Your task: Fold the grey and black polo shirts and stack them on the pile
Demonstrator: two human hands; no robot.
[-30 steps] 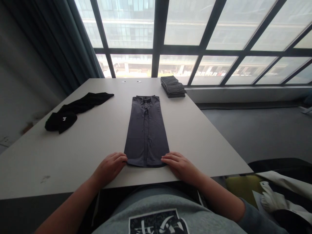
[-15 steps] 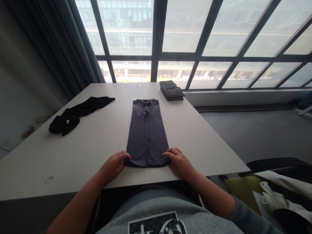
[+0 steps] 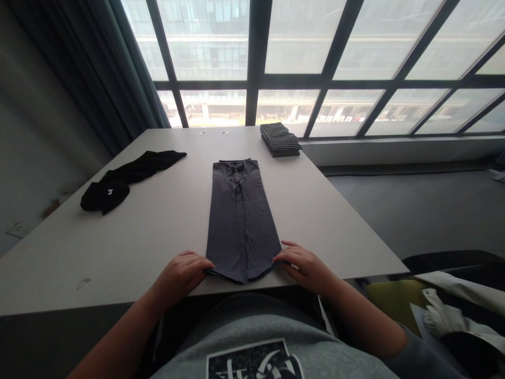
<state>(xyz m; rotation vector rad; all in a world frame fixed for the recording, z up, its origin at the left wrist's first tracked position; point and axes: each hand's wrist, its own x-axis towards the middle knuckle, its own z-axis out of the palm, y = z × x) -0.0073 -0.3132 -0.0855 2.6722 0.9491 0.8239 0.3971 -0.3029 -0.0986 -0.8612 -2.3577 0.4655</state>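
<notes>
A dark grey shirt (image 3: 226, 221), folded into a long narrow rectangle, lies on the white table (image 3: 165, 226) in front of me. Its collar end with small buttons points to the window. My left hand (image 3: 185, 271) pinches the near left corner of the hem. At the near right corner, my right hand (image 3: 302, 265) grips the cloth between thumb and fingers. The hem sags a little in the middle, between the two hands, close to the table's front edge.
A crumpled black garment (image 3: 130, 176) with a small white mark lies on the left. Folded striped clothing (image 3: 279, 140) is stacked at the far right corner. White cloth (image 3: 445, 316) and a green seat (image 3: 389, 302) are at the lower right, beside the table.
Both hands have drawn the shirt's near end toward me, and its hem now reaches nearer the table edge. My right hand has shifted slightly outward. The view has tilted down a little.
</notes>
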